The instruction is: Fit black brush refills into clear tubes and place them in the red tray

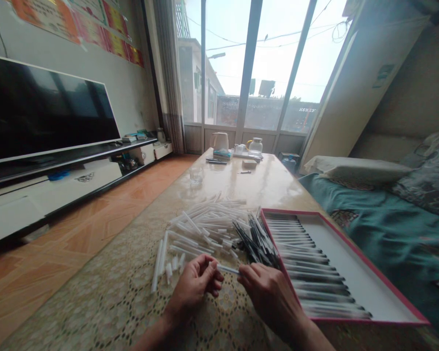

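Observation:
Just above the near part of the table, a slim whitish pen spans the gap between my hands. My left hand pinches its left end between thumb and fingers. The right end disappears into the closed fingers of my right hand. Beyond them lies a loose pile of white translucent pen barrels, with a few short white pieces at its near left. Thin black sticks, which look like pen refills, are heaped beside the box. Dark-tipped pens lie in a row inside the red-rimmed box.
The long table has a patterned cover. A drinking glass, a small box, a pitcher and a glass teapot stand farther back. A sofa borders the right, a television the left.

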Available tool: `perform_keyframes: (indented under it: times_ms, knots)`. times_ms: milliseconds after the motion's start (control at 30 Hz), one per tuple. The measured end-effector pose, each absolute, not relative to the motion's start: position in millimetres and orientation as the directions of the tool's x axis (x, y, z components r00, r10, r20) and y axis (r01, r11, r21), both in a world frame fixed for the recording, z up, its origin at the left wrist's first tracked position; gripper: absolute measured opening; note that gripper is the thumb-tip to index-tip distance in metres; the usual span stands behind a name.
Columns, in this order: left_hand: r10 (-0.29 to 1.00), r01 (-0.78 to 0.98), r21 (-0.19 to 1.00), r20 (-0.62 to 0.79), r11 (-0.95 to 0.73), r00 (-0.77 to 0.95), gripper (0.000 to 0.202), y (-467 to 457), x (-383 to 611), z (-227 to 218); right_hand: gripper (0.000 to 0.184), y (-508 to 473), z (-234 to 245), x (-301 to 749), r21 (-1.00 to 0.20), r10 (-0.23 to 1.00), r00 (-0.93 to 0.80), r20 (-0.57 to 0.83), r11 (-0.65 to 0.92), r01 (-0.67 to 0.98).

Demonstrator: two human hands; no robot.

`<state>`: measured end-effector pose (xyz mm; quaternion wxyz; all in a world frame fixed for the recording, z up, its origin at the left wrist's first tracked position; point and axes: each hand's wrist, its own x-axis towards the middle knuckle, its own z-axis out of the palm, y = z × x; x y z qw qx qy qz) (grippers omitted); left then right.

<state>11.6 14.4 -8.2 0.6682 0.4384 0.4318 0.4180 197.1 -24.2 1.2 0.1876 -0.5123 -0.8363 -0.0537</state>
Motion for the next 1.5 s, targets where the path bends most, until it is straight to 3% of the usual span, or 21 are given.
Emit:
perform_keyframes:
  times_ms: [167, 433, 567, 667, 800, 1000, 1100, 1167, 1333, 1500]
  knots:
    - [0.950, -0.191, 0.960, -0.146, 0.203, 0.276, 0.030, 12.4, 15.5, -12.6, 0.017, -25.9, -1.2, 193.3, -0.114, 0.864, -0.377, 0.334, 0.434, 0.894]
    - [0.964, -0.244, 0.958, -0.086, 0.149, 0.251, 0.025, 8.2, 20.7, -16.1, 0.028, -22.5, -6.6, 196.1, -0.552, 0.946, -0.244, 0.215, 0.324, 0.768]
    - [0.960, -0.243, 0.962, -0.051, 0.122, 0.276, 0.024, 7.3, 22.7, -12.9, 0.029, -21.2, -3.9, 201.2, -0.627, 0.957, -0.242, 0.161, 0.289, 0.723]
    - [0.956, -0.242, 0.964, -0.033, 0.107, 0.291, 0.027, 9.8, 22.2, -12.8, 0.026, -22.1, 0.2, 201.7, -0.573, 0.949, -0.263, 0.174, 0.315, 0.757]
    - [0.970, -0.207, 0.976, -0.015, 0.066, 0.241, 0.051, 15.0, 21.9, -20.2, 0.019, -20.8, 11.0, 210.1, -0.387, 0.948, -0.208, 0.240, 0.290, 0.876]
    - [0.980, -0.199, 0.977, -0.039, 0.078, 0.195, 0.045, 17.3, 22.6, -26.0, 0.019, -8.2, 30.3, 263.5, -0.213, 0.922, 0.038, 0.386, 0.049, 0.976]
    - [0.984, -0.203, 0.975, -0.054, 0.089, 0.172, 0.043, 15.9, 22.7, -22.0, 0.019, -1.9, 36.0, 290.0, -0.026, 0.925, 0.167, 0.340, -0.169, 0.985]
    - [0.986, -0.206, 0.974, -0.066, 0.098, 0.154, 0.042, 15.1, 23.2, -19.0, 0.020, 2.8, 35.9, 301.0, 0.037, 0.933, 0.188, 0.307, -0.209, 0.977]
    - [0.991, -0.225, 0.970, -0.070, 0.095, 0.117, 0.039, 14.0, 24.3, -15.0, 0.025, 17.1, 24.6, 310.5, 0.096, 0.951, 0.193, 0.242, -0.221, 0.970]
    - [0.996, -0.251, 0.965, -0.066, 0.080, 0.063, 0.035, 12.2, 23.3, -14.6, 0.026, 23.4, 14.2, 318.0, 0.082, 0.959, 0.179, 0.220, -0.201, 0.976]
